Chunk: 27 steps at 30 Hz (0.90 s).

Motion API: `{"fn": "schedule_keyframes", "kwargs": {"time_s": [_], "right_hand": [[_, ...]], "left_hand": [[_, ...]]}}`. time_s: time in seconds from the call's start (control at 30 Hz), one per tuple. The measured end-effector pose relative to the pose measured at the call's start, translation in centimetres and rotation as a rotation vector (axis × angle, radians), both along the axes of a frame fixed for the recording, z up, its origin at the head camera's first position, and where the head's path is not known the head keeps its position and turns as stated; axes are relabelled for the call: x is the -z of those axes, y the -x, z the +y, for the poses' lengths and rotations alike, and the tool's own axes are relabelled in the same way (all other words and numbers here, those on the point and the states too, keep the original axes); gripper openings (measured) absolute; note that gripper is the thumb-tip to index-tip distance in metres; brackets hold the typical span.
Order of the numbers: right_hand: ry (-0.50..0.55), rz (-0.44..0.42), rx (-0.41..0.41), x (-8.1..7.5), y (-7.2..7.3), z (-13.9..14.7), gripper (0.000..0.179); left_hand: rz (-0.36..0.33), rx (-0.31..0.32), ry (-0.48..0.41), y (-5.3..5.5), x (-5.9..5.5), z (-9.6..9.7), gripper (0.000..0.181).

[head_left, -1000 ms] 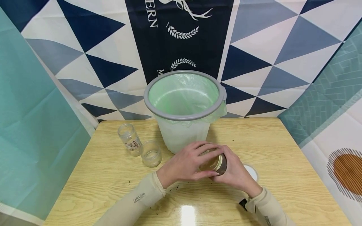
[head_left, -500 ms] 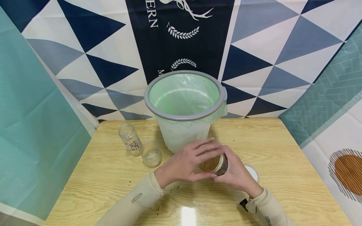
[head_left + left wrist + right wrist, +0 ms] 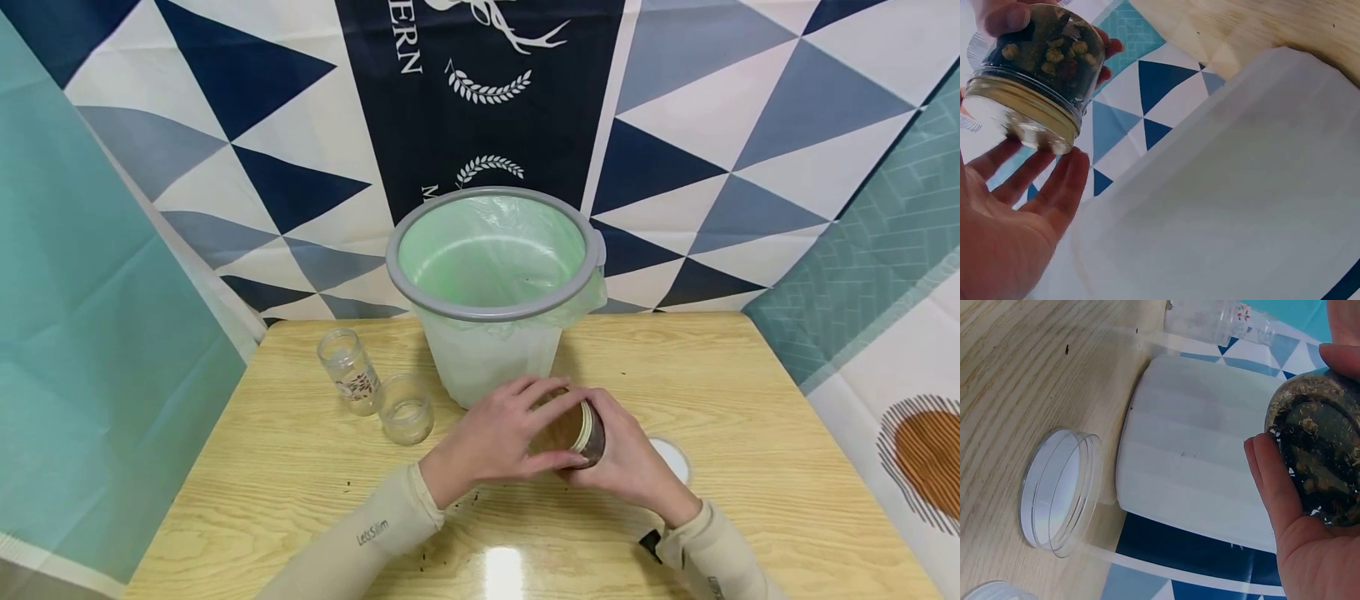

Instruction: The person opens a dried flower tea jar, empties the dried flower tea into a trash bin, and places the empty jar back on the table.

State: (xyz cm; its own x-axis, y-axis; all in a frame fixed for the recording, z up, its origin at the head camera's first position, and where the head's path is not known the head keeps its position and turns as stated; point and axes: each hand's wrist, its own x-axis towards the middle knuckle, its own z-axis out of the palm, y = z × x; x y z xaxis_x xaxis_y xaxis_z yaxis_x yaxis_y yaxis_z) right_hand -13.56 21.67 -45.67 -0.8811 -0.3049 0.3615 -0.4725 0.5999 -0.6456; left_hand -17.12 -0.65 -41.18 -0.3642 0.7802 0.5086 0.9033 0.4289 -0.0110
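Observation:
In the head view both hands hold a glass jar tilted on its side in front of the bin. It has a gold screw lid, and dark dried leaves with small yellowish flower buds show through the glass. My right hand grips the jar's body, its fingers and thumb round the glass; the right wrist view shows the jar's base. Over the lid end spreads my left hand, thumb at the near rim and fingers curved over the far side. Its fingertips sit at the lid's edge in the left wrist view.
A grey-rimmed bin with a green liner stands behind the hands. To its left are a tall clear jar and a short glass jar. A clear round dish with a white bottom lies right. Dark crumbs dot the wooden table.
My left hand's fingers lift and spread off the lid half a second ago, then come back down round it. My right hand and the jar stay nearly in place.

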Motion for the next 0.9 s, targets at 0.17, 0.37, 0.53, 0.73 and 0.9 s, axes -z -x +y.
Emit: {"fn": "schedule_keyframes", "kwargs": {"time_s": [0.17, 0.37, 0.53, 0.73, 0.9], "right_hand": [[-0.01, -0.015, -0.008, -0.26, -0.1, 0.22, 0.098], [0.002, -0.024, -0.01, -0.5, -0.19, 0.29, 0.097], [0.005, -0.008, -0.005, -0.48, -0.16, 0.18, 0.095], [-0.007, 0.011, 0.001, -0.39, -0.12, 0.16, 0.092], [0.005, -0.006, -0.024, -0.4, -0.14, 0.23, 0.095]], "left_hand": [[-0.032, 0.124, 0.023, 0.29, -0.34, -0.44, 0.078], [-0.101, 0.186, 0.041, 0.54, -0.79, -0.82, 0.069], [-0.157, 0.126, 0.011, 0.33, -0.9, -0.6, 0.071], [-0.13, 0.049, 0.012, -0.04, -0.87, -0.26, 0.08], [-0.115, 0.144, 0.045, 0.15, -0.98, -0.49, 0.075]]}}
